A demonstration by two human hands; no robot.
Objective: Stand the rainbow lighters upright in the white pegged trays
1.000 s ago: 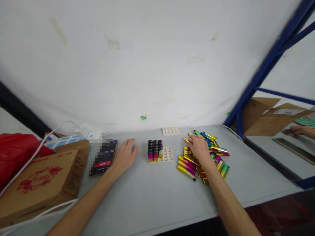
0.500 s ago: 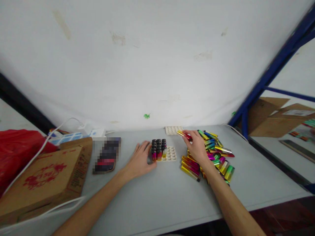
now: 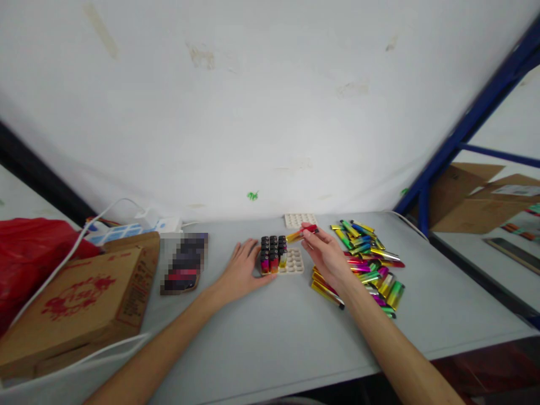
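Observation:
A white tray [image 3: 296, 262] with round holes stands on the grey table, its left part filled with upright black-topped lighters [image 3: 270, 256]. My left hand [image 3: 242, 269] is curled about the tray's left end, thumb along the front edge and fingers by the back left corner, holding it. Above the tray's back right part, my right hand [image 3: 327, 253] pinches a red-and-gold lighter [image 3: 296, 234], tilted with its gold end toward the standing rows. To the right of that hand lies a loose pile of shiny coloured lighters [image 3: 373, 261], partly hidden by my right wrist.
A second white holed tray [image 3: 298, 220] lies against the wall. On the left are a blurred dark item [image 3: 184, 264], a cardboard box [image 3: 80, 304], a red plastic bag [image 3: 37, 259] and a white cable. A blue metal frame [image 3: 424, 205] stands at right.
My right hand has moved left from the pile, bringing the red-and-gold lighter over the tray beside the standing ones. My left hand stays at the tray, its thumb slightly farther along the front.

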